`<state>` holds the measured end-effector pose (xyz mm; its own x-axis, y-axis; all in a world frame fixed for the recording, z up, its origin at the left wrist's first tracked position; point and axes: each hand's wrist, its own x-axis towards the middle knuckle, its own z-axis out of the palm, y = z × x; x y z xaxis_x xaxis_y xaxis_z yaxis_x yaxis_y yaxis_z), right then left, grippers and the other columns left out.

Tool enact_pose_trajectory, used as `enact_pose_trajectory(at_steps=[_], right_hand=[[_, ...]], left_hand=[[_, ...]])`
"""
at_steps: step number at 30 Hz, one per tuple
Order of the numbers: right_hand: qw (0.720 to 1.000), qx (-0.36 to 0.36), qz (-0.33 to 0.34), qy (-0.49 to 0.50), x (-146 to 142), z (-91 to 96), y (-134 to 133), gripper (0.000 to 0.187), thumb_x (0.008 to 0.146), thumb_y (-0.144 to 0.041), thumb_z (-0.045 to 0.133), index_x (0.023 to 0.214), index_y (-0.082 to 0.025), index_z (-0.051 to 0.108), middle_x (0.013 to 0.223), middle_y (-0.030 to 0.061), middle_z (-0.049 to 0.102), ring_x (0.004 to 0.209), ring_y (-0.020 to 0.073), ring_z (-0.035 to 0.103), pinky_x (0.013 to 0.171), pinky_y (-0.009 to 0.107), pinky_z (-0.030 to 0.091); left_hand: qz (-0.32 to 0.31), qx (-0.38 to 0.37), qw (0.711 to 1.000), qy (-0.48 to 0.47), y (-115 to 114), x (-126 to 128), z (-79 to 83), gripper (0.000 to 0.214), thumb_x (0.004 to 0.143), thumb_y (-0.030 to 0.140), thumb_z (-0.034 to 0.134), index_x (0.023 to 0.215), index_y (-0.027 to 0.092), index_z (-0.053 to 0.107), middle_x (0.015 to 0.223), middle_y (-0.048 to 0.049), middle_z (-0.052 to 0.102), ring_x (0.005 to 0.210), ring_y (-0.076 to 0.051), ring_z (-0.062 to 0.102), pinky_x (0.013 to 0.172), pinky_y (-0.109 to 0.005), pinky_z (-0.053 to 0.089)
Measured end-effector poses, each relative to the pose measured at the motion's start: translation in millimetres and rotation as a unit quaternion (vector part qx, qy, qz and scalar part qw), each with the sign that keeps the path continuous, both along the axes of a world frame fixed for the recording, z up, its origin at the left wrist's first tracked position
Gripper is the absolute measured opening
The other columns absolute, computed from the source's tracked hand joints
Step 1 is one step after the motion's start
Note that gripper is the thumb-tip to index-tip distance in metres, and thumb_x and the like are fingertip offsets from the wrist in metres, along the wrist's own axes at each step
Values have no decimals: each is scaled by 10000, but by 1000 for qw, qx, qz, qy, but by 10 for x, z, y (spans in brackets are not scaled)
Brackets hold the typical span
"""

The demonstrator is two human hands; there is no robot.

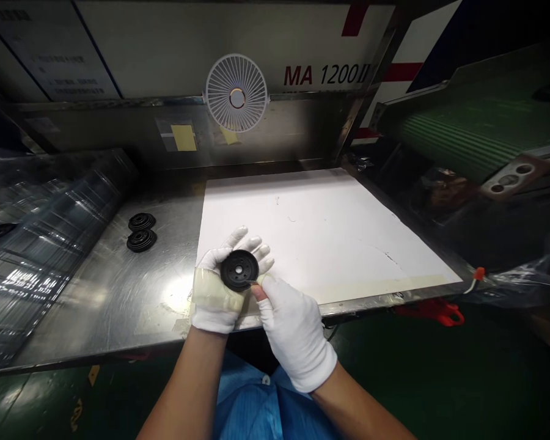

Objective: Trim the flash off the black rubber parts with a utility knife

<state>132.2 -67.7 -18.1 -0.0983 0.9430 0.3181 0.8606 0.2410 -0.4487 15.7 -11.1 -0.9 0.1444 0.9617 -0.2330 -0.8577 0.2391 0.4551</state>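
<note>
A black round wheel-like part (239, 270), with a light metal centre and small holes around it, rests on the palm of my left hand (217, 290). That hand wears a white glove with clear tape around the palm, and its fingers stretch out behind the part. My right hand (291, 324), in a white glove with a bare thumb tip, is closed in a pinch at the part's lower right edge. What sits between those fingertips is too small to make out. Two similar black parts (141, 239) lie close together on the metal table to the left.
A white sheet (311, 226) covers much of the metal table (160, 293). Clear plastic packaging (50, 256) stands at the left. A white fan (236, 93) is at the back; a green conveyor belt (458, 122) juts in at the right. Red-handled tools (433, 311) hang below the front edge.
</note>
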Motion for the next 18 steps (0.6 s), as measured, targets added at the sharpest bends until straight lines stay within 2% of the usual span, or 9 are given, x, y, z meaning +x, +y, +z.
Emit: enact_pose_trajectory(at_steps=[1, 4, 8, 11, 14, 16, 18], right_hand=[[1000, 4, -10, -5, 30, 4, 14, 263, 997, -367, 414, 801, -244, 540, 705, -30, 583, 616, 154, 514, 585, 314, 247], [999, 5, -32, -21, 90, 8, 40, 268, 998, -384, 411, 821, -246, 559, 693, -31, 578, 602, 153, 503, 584, 312, 249], [999, 4, -21, -26, 44, -15, 11, 273, 1008, -371, 381, 834, -251, 554, 720, -27, 582, 621, 160, 504, 589, 318, 242], [1000, -3, -10, -14, -41, -31, -31, 257, 1002, -352, 389, 811, -253, 529, 712, -32, 571, 615, 164, 501, 592, 324, 235], [1000, -12, 8, -2, -76, -26, -50, 245, 999, -337, 396, 798, -254, 507, 713, -37, 568, 631, 164, 513, 602, 321, 239], [1000, -11, 11, 2, -50, -12, -39, 249, 1003, -349, 393, 803, -256, 508, 721, -37, 573, 644, 164, 522, 608, 317, 244], [1000, -3, 4, 1, 5, 2, -14, 251, 1004, -365, 396, 812, -256, 516, 730, -36, 579, 651, 162, 527, 608, 313, 249]], left_hand=[[-8, -1, 1000, -5, -4, -9, 1, 368, 735, 211, 563, 1085, 143, 651, 899, -107, 677, 838, -249, 660, 753, -433, 561], [24, -20, 999, -7, 20, 5, 3, 242, 751, 181, 585, 975, 136, 666, 707, -38, 623, 670, -163, 615, 661, -322, 548], [57, -57, 997, -14, 92, 64, 1, 112, 779, 162, 631, 882, 146, 671, 678, -6, 602, 642, -123, 607, 650, -266, 543], [85, -58, 994, -20, 111, 84, -9, 66, 767, 148, 662, 832, 154, 662, 659, 11, 590, 620, -99, 598, 662, -248, 547], [105, -39, 994, 2, 73, 64, -16, 166, 759, 136, 657, 921, 166, 669, 741, -7, 640, 724, -131, 643, 769, -302, 561], [62, -18, 998, 12, 32, 37, -14, 285, 762, 163, 615, 1043, 165, 661, 893, -66, 681, 874, -215, 665, 818, -395, 558], [11, -1, 1000, 2, 1, 16, -6, 338, 757, 194, 572, 1082, 146, 651, 926, -100, 679, 885, -254, 659, 790, -432, 556]])
